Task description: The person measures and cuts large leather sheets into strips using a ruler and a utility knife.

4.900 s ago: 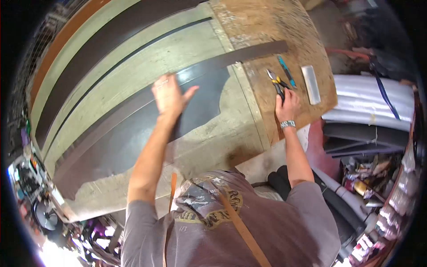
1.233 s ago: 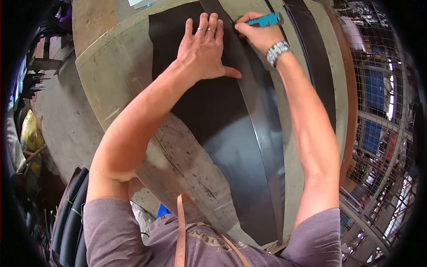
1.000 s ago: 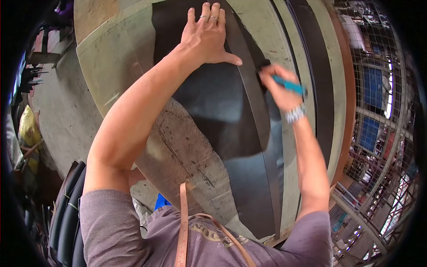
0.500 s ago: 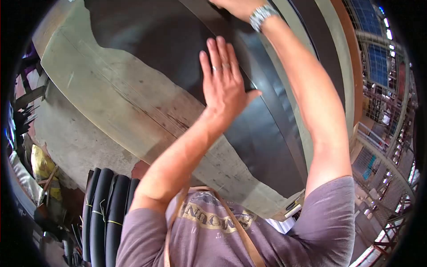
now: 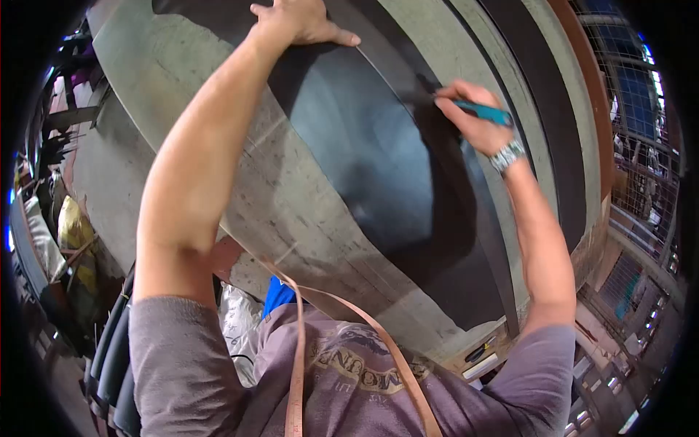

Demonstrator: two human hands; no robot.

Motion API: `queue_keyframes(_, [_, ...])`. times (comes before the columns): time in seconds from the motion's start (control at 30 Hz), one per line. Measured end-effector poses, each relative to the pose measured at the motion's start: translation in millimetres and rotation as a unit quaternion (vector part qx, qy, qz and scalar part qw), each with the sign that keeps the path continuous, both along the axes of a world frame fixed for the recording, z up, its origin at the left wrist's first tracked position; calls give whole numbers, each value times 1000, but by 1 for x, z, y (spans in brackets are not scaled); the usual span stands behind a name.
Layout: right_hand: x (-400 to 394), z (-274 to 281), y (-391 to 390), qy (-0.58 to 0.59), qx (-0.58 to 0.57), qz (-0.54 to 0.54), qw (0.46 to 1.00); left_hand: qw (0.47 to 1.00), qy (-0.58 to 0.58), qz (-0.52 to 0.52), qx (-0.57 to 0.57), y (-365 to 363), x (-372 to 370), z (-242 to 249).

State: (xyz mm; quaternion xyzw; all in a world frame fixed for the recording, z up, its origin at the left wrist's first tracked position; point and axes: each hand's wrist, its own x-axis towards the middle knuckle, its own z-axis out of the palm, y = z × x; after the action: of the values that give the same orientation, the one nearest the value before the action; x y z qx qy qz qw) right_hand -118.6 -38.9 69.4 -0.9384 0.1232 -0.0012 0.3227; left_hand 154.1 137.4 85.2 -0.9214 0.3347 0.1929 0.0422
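A large sheet of dark leather (image 5: 364,167) with a wavy near edge lies across the worktop. Along it runs a long, narrow dark strip (image 5: 397,69), straight-edged. My left hand (image 5: 295,20) rests with fingers apart on the leather at the top of the view, its thumb tip reaching the strip's edge. Closed round a slim teal-handled tool (image 5: 484,113), my right hand (image 5: 473,116) is at the strip's far side, slightly blurred. The tool's tip points left, low over the dark material, and its fine detail is lost.
The worn grey-green worktop (image 5: 284,197) shows around the leather. Another dark band (image 5: 557,131) lies farther right. A measuring tape (image 5: 297,379) hangs over my chest. Dark rolls (image 5: 109,364) stand at lower left; a black-handled item (image 5: 477,355) lies at the near edge. Wire mesh (image 5: 641,131) stands right.
My left hand has moved up and left along the leather. My right hand has come down from the top edge, and the teal-handled tool now shows in it. The view has shifted.
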Motion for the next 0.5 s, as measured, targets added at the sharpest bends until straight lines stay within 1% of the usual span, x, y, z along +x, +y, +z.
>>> queue_keyframes(0.07, [-12,-4,2,-13,-1,-16,1000,1000,0,-6,27,-4,-2,-1])
queue_keyframes(0.1, [-15,-5,5,-17,-2,-31,999,1000,-10,-11,20,-3,0,-8])
queue_keyframes(0.13, [-14,-4,5,-3,-26,-32,999,998,-42,-15,-37,6,1,-18])
queue_keyframes(0.17, [-14,-9,1,15,-17,-31,999,993,-67,-23,-95,13,-3,-36])
queue_keyframes(0.2, [-14,-12,-1,-59,-20,16,998,976,-130,-62,-164,19,-25,-70])
queue_keyframes(0.23, [-14,-7,2,-58,-59,13,996,949,-188,-90,-238,26,-56,-96])
queue_keyframes(0.27, [-12,-5,8,-61,17,-13,998,939,-153,-101,-291,26,-117,-86])
queue_keyframes(0.3, [-9,-14,5,-62,15,-19,998,927,-122,-104,-340,26,-192,-61])
queue_keyframes(0.37, [-7,-9,4,-51,15,-28,998,933,-34,-94,-345,28,-310,-52])
queue_keyframes(0.4, [-10,-8,6,-49,15,-32,998,937,-9,-77,-340,26,-353,-53])
queue_keyframes(0.43, [-10,-13,6,-59,-2,-35,998,941,14,-60,-334,24,-379,-54])
queue_keyframes(0.5, [-2,-25,2,-87,-35,-38,995,944,-9,-48,-325,15,-388,-53])
